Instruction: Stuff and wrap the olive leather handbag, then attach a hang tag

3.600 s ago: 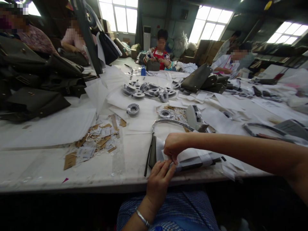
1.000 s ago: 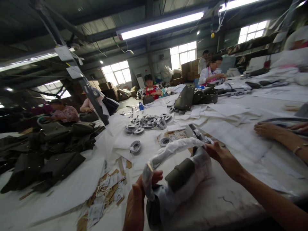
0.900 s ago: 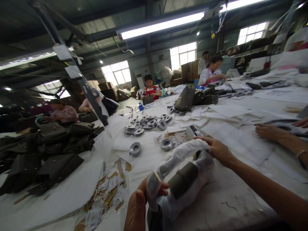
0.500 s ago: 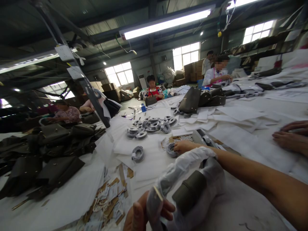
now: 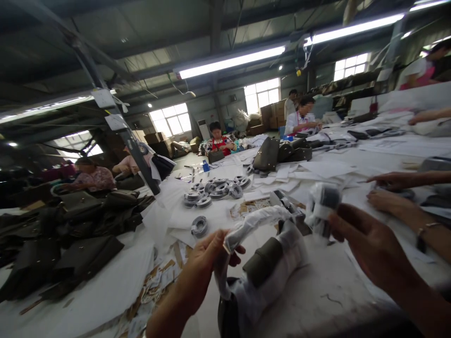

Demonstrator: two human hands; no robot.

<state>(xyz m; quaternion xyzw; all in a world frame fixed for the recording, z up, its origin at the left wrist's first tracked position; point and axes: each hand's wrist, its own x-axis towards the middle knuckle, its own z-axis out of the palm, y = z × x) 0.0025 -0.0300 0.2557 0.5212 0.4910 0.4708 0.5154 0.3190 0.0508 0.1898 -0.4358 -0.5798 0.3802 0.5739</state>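
Note:
My left hand [image 5: 200, 270] is closed on the wrapped handle [image 5: 260, 221] of a dark olive handbag [image 5: 263, 262]. White film covers the handle, and pale wrapping surrounds much of the bag's body. My right hand [image 5: 369, 246] pinches a coiled strap [image 5: 327, 197] in clear plastic, raised just right of the bag. The strap is slightly blurred. Beyond the bag lie a single coiled strap [image 5: 199, 226] and a pile of similar coils [image 5: 214, 190].
Paper tags with strings [image 5: 155, 286] lie at the front left. Dark handbags [image 5: 81, 258] are heaped beside a metal post [image 5: 137, 145]. A co-worker's hands [image 5: 394, 199] work close by on the right. White sheets [image 5: 327, 168] and more bags [image 5: 266, 155] cover the far table.
My right hand has lifted a coiled strap off the table and brought it back right, beside the bag. The view has swung rightward, showing more of the co-worker's hands. My left hand keeps the handle.

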